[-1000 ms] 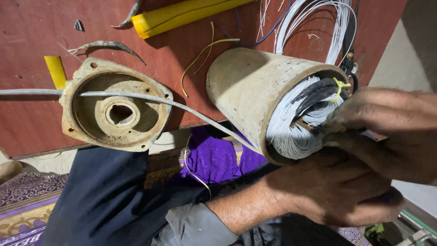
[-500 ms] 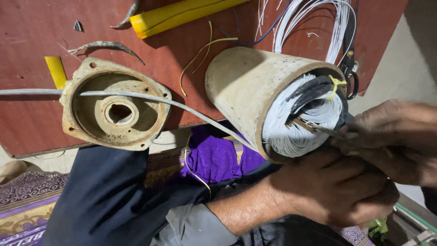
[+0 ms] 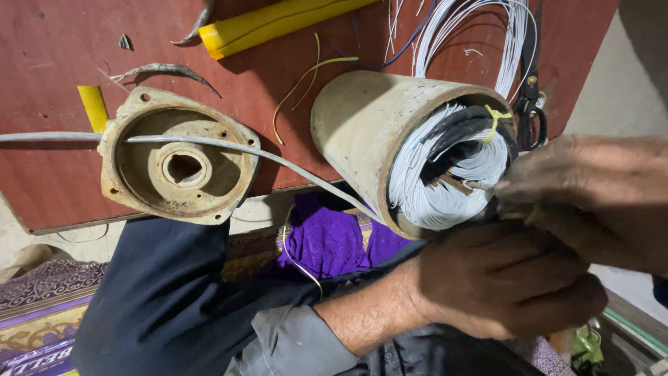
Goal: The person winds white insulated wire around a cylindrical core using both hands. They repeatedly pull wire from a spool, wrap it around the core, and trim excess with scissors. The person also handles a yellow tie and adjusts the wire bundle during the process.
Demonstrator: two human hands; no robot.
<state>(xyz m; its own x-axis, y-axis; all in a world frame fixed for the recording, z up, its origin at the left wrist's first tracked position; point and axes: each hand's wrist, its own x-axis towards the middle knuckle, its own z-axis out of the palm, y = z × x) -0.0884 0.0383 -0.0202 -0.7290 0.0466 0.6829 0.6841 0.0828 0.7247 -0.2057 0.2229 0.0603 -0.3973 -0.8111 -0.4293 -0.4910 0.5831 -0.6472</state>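
Observation:
A beige metal cylinder point(image 3: 369, 125) lies on its side on a red board, its open end packed with white and black wire windings point(image 3: 445, 181). My right hand point(image 3: 591, 188) comes in from the right and pinches a thin stick-like piece point(image 3: 473, 185) that pokes into the windings. My left hand point(image 3: 501, 278) is curled into a fist just under the cylinder's open rim, touching my right fingers. What the fist holds is hidden. A yellow tie point(image 3: 495, 117) sits on the black bundle.
A rusty round end cover point(image 3: 177, 163) lies to the left, with a grey strip point(image 3: 209, 143) across it. A yellow tube point(image 3: 278, 24), loose white wires point(image 3: 480, 35), scissors point(image 3: 532, 104) and a purple cloth point(image 3: 327, 240) lie around. My dark trouser leg point(image 3: 160, 292) is below.
My right hand has drawn back to the right, off the face of the windings, so more of the coil shows. My left hand has stayed under the rim.

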